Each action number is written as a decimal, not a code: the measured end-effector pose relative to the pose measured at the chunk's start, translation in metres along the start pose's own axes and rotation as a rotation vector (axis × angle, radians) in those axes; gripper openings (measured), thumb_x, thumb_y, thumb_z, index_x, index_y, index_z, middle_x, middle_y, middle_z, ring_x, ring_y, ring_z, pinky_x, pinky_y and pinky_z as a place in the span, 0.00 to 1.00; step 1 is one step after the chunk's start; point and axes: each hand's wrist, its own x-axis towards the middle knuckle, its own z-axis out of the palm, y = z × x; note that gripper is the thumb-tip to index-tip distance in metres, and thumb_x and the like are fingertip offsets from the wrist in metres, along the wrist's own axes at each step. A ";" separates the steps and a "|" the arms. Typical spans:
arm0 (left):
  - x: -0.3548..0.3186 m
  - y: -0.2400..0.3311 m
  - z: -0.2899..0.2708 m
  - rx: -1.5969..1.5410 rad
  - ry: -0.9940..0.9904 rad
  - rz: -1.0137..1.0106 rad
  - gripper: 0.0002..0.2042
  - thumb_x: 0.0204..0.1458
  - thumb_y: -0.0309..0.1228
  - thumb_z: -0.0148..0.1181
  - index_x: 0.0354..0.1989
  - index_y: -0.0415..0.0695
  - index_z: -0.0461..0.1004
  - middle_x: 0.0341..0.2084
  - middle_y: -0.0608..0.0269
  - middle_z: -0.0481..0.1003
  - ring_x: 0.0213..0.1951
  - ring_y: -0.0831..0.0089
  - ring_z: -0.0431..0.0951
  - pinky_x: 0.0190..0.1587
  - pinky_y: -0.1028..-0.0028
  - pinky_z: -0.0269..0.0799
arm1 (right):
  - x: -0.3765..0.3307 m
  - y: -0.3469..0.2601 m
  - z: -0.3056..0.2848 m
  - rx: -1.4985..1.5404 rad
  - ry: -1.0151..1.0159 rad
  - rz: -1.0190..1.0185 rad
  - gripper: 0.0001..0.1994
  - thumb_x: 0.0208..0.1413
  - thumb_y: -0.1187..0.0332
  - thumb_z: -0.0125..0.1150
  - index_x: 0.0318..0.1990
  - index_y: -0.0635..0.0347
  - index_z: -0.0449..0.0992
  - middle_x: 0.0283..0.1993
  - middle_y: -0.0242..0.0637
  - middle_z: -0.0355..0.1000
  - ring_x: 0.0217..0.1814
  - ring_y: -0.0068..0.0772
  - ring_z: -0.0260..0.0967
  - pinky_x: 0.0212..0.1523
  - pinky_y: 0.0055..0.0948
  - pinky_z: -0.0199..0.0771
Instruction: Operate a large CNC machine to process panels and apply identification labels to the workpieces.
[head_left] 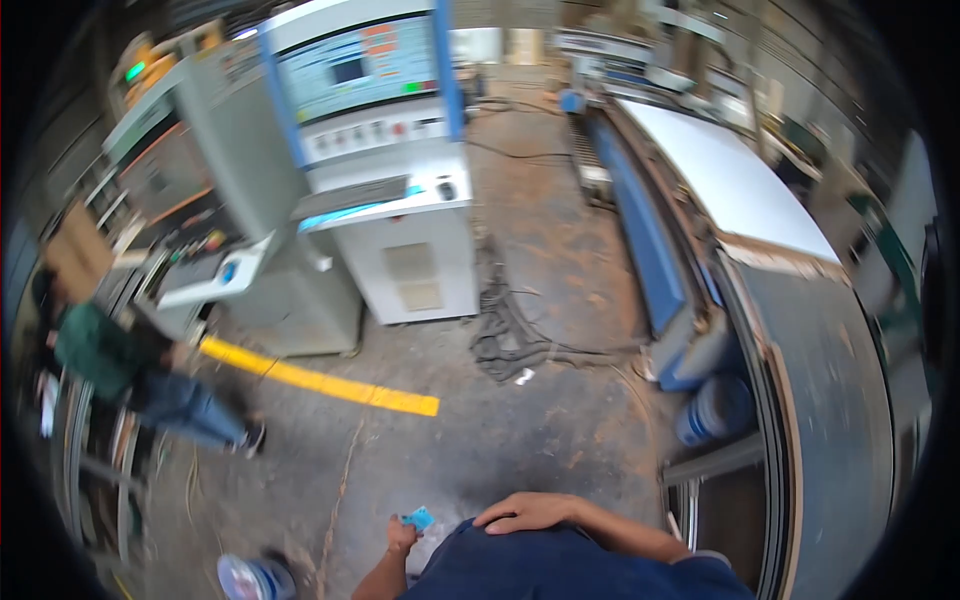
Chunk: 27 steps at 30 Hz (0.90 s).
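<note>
My left hand (pixel 402 536) is closed around a small light-blue item (pixel 419 518), low in the view; blur hides what kind of thing it is. My right hand (pixel 528 511) lies flat against the front of my dark blue shirt (pixel 560 570), its fingers stretched out and holding nothing. Ahead stands a white control cabinet (pixel 425 262) with a lit screen (pixel 357 68), a row of buttons below it and a dark keyboard (pixel 352 196) on its shelf.
A flatbed machine (pixel 640 230) carrying a white sheet (pixel 730 170) runs along the right. Loose cables (pixel 508 335) lie on the floor near the cabinet. A yellow floor strip (pixel 320 380) crosses leftward. A person (pixel 150 380) stands at left. Buckets (pixel 255 580) stand at lower left and right.
</note>
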 end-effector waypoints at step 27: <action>-0.076 -0.046 0.005 0.129 0.248 -0.134 0.30 0.40 0.28 0.70 0.53 0.31 0.68 0.42 0.33 0.79 0.49 0.43 0.80 0.52 0.57 0.76 | 0.009 -0.019 0.008 0.003 -0.217 -0.010 0.20 0.66 0.59 0.58 0.61 0.59 0.74 0.64 0.44 0.72 0.67 0.39 0.67 0.68 0.32 0.63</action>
